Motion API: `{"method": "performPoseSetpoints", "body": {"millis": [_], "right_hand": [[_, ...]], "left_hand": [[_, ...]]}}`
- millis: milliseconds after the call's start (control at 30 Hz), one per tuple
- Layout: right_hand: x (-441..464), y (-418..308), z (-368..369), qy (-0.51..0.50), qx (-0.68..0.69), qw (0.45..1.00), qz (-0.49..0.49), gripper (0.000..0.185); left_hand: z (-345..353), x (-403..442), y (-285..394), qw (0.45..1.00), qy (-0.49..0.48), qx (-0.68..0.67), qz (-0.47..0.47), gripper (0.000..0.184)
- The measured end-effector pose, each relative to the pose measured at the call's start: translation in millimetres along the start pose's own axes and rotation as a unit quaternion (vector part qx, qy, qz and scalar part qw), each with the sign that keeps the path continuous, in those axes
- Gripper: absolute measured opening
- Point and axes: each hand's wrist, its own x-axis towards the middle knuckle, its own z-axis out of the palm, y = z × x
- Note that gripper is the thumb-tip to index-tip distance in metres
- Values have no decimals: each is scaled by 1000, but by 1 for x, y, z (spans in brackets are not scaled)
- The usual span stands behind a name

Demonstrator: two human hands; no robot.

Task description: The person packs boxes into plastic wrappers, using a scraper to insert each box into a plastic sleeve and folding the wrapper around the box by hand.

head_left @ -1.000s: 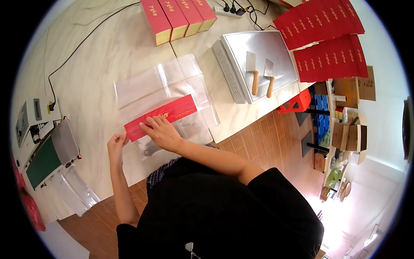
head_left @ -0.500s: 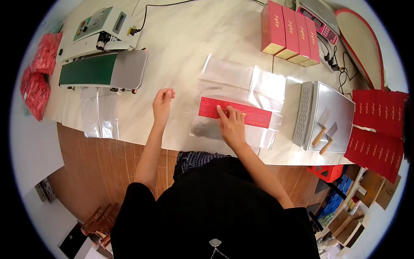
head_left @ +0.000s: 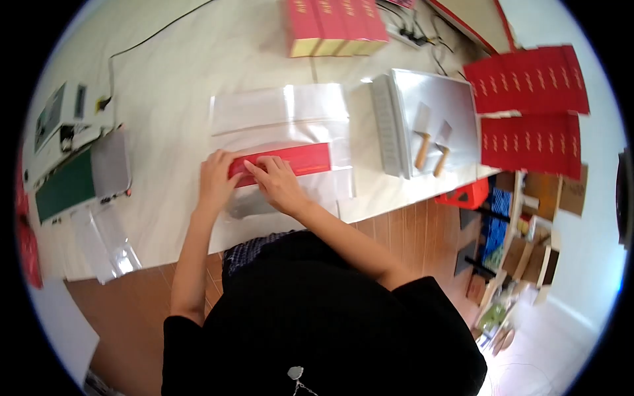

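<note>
A long, flat red packet lies on clear plastic bags stacked on the table in front of me. At the packet's left end, my left hand has its fingers closed on the edge. My right hand is right beside it, thumb and fingers closed on the packet's left half. Both hands partly cover the packet, and the exact contact of the fingertips is hard to see.
Right of the bags stands a metal box with two wooden-handled scrapers on top. Red boxes stand at the back. More red packets lie at the right. A machine with a green belt sits at the left.
My left hand has come across from open table to the packet's left end. My right hand has shifted toward that end too. The view has turned to the right.
</note>
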Motion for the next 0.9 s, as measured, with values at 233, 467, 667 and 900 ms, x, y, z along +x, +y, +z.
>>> {"method": "performPoseSetpoints", "body": {"millis": [233, 467, 667, 900], "right_hand": [[-41, 106, -59, 297, -88, 914, 261, 73], [-53, 119, -100, 46, 344, 824, 447, 39], [-55, 125, -85, 83, 391, 813, 422, 23], [-55, 129, -84, 79, 388, 816, 420, 23]], "left_hand": [[-8, 3, 7, 998, -32, 12, -58, 38], [-6, 5, 5, 998, -28, 5, -64, 37], [-6, 4, 6, 997, -20, -4, -71, 38], [-6, 2, 5, 997, -16, -1, -69, 38]]}}
